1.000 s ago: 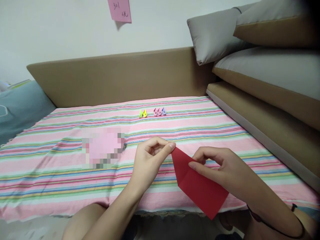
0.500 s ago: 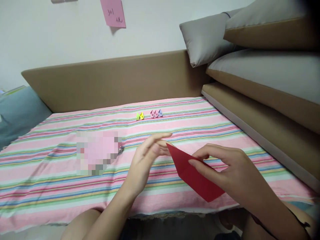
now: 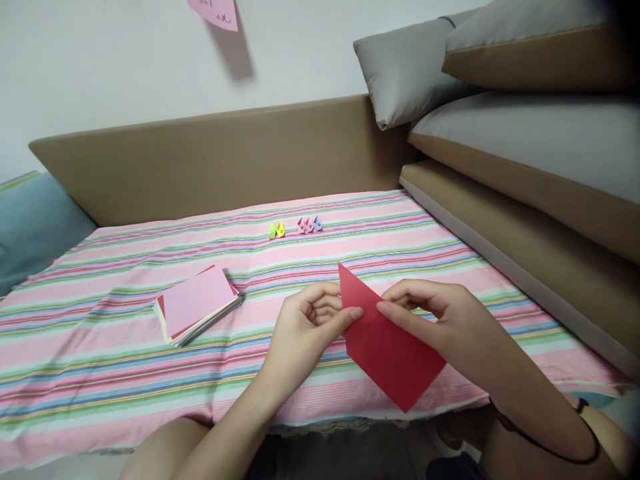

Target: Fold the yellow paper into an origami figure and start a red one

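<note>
A sheet of red paper (image 3: 395,353) is held up in front of me between both hands, tilted, with one corner pointing up and one down. My left hand (image 3: 315,317) pinches its left side, thumb on the near face and fingers behind. On the upper right edge, my right hand (image 3: 440,310) grips the paper between thumb and forefinger. Farther off on the cloth stand small folded paper pieces: a yellow-green pair (image 3: 277,230) and a pink and violet group (image 3: 309,225).
A stack of coloured paper (image 3: 197,303), pink on top, lies left on the striped cloth (image 3: 120,373). Behind rises a brown backrest (image 3: 215,163). Grey-brown cushions (image 3: 530,147) pile up at the right, a blue-grey pillow (image 3: 35,227) at the left. A pink note (image 3: 217,12) hangs on the wall.
My left hand was open beside the paper's left corner; now it has closed on that side. The sheet has turned more toward me. My right hand keeps its pinch. The view has shifted slightly.
</note>
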Motion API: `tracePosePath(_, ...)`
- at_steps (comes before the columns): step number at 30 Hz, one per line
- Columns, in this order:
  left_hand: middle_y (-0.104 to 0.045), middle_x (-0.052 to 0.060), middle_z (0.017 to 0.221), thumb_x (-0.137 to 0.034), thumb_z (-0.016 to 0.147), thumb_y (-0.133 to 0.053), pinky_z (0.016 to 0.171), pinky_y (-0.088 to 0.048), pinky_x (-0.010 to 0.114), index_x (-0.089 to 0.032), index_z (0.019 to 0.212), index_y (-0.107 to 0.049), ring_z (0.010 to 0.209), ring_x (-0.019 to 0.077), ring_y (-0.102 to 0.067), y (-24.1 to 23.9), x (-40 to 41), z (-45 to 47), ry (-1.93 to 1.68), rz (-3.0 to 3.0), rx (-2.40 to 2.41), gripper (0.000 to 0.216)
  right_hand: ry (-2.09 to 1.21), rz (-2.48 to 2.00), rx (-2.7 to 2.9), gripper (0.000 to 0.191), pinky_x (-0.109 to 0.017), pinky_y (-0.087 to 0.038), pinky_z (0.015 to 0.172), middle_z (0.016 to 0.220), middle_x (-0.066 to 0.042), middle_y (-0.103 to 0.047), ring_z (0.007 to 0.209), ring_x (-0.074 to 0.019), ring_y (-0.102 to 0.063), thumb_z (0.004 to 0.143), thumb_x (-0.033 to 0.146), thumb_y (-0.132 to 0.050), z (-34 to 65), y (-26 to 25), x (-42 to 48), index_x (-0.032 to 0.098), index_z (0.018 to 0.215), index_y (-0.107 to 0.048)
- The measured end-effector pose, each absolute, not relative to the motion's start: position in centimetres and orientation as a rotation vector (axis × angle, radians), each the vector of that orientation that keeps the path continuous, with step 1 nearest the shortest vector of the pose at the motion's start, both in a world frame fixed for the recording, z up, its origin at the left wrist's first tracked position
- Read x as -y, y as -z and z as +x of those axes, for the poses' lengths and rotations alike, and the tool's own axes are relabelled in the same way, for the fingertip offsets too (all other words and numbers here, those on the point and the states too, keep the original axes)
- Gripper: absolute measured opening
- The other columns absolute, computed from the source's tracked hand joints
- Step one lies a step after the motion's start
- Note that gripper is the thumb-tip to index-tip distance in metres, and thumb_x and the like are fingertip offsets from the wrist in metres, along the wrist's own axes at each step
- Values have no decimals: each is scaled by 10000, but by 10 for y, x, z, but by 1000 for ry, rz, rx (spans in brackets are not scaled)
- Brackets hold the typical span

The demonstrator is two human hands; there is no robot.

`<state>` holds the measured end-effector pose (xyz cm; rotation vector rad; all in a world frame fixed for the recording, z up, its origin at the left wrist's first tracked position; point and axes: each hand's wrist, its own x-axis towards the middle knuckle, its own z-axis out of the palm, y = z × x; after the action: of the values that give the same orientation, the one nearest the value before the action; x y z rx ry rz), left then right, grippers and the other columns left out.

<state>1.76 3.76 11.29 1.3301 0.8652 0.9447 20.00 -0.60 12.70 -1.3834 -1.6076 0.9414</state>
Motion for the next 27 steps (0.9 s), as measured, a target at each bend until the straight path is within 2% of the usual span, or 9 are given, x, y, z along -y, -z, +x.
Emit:
tracePosePath(3, -664, 0, 695, -284, 752, -722, 568, -437, 194, -179, 853, -680, 623, 113, -584, -109, -40, 17, -976, 1499, -901, 150, -982, -1364, 1592, 163, -244, -488, 640, 829, -3, -694, 762, -151, -634, 870, 348, -557, 199, -121, 0, 226, 825, -656)
tracePosePath(7, -692, 10, 753, -268, 859, -593, 599, -417, 213, -196, 872, -728, 674, 125, -579, -107, -41, 15, -785, 1864, -895, 154, -964, -1305, 1564, 145, -238, -488, 717, 894, 5, -671, 828, -142, -614, 836, 347, -616, 198, -110, -7, 234, 924, -638)
tracePosePath(11, -707, 6, 775, -268, 888, -547, 631, -422, 224, -197, 857, -726, 704, 132, -599, -107, -43, 15, -736, 1959, -947, 194, -975, -1304, 1595, 76, -234, -460, 651, 758, 15, -625, 730, -128, -574, 837, 273, -597, 198, -104, -11, 215, 800, -628)
tracePosePath(14, -691, -3, 714, -281, 869, -577, 610, -415, 226, -183, 806, -706, 653, 124, -588, -105, -45, 14, -741, 2018, -1006, 173, -969, -1320, 1597, 65, -230, -451, 627, 741, 22, -618, 704, -122, -562, 825, 213, -578, 197, -104, -11, 213, 777, -622)
tracePosePath(19, -717, -13, 789, -227, 864, -581, 659, -417, 224, -193, 791, -702, 716, 120, -614, -107, -46, 13, -740, 2187, -995, 146, -862, -1337, 1665, 112, -215, -451, 629, 718, 36, -643, 679, -109, -574, 783, 137, -571, 193, -106, -9, 208, 723, -635)
tracePosePath(27, -722, -13, 772, -178, 855, -576, 684, -414, 252, -192, 776, -706, 733, 145, -614, -115, -47, 8, -709, 2312, -1054, 153, -721, -1453, 1642, 107, -227, -462, 642, 729, 33, -674, 697, -125, -602, 782, 179, -593, 209, -114, -8, 220, 699, -647)
